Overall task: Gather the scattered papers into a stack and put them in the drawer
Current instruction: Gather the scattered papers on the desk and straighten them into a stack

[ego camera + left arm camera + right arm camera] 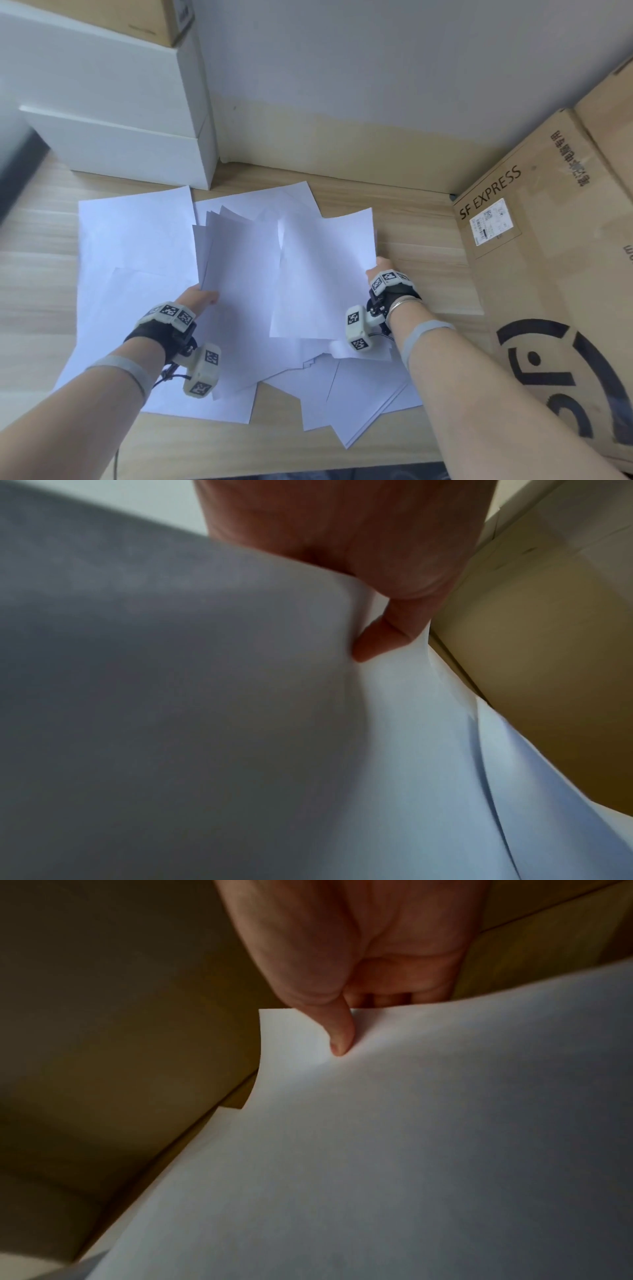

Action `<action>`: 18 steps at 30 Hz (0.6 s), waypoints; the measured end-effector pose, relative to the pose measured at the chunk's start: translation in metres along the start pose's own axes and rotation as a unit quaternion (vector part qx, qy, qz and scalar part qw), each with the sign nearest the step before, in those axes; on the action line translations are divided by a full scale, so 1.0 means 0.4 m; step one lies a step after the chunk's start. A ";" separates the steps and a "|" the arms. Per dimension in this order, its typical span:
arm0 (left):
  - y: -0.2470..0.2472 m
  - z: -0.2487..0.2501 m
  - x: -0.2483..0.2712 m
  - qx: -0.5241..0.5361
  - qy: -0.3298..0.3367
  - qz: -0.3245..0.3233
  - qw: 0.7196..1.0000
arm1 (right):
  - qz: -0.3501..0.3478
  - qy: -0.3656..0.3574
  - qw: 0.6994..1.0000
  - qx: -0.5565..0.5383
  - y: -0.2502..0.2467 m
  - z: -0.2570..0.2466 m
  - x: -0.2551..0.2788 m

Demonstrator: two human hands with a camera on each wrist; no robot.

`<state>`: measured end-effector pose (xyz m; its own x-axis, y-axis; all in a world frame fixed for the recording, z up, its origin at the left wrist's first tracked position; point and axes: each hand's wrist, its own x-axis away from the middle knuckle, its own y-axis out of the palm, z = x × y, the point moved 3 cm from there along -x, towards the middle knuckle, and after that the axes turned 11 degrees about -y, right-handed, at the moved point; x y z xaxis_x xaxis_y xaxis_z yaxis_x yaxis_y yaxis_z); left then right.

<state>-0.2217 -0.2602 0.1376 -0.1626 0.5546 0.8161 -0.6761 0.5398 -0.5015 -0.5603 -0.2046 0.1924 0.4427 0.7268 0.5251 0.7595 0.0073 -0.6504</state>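
Observation:
Several white paper sheets lie scattered and overlapping on the wooden desk (41,274). A loose bundle of lifted sheets (274,267) is raised off the desk between both hands. My left hand (202,298) pinches the bundle's left edge, thumb on top; the left wrist view shows the thumb (380,639) pressed on the paper (394,723). My right hand (378,270) pinches the right edge; in the right wrist view the thumb (337,1031) presses the sheet (377,1137). More sheets (137,233) stay flat underneath. No drawer is in view.
Stacked white boxes (120,137) stand at the back left, with a brown carton on top. A large SF EXPRESS cardboard box (534,246) stands close on the right. The wall (376,85) closes the back of the desk.

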 end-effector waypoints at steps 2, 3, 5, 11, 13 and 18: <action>0.000 -0.002 -0.004 0.004 0.001 -0.005 1.000 | 0.000 0.011 1.000 0.015 0.025 -0.008 -0.001; 0.000 -0.002 -0.005 0.006 0.001 -0.010 1.000 | 0.006 0.009 1.000 0.022 0.032 -0.013 -0.003; -0.001 -0.004 -0.004 0.009 0.000 -0.018 1.000 | 0.029 0.011 0.999 0.033 0.032 -0.021 -0.007; -0.005 -0.010 0.000 0.035 -0.009 -0.024 0.999 | 0.063 -0.050 0.997 -0.014 0.002 -0.044 -0.029; -0.006 -0.012 0.003 0.041 -0.012 -0.025 0.999 | 0.055 -0.076 0.994 -0.051 0.000 -0.062 -0.030; -0.005 -0.005 0.006 0.036 -0.007 -0.022 0.999 | 0.050 -0.069 0.992 -0.093 0.000 -0.092 -0.016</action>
<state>-0.2193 -0.2587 0.1402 -0.1416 0.5225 0.8408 -0.7327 0.5158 -0.4440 -0.5454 -0.2347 0.2091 0.4610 0.8045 0.3745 0.7954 -0.1875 -0.5764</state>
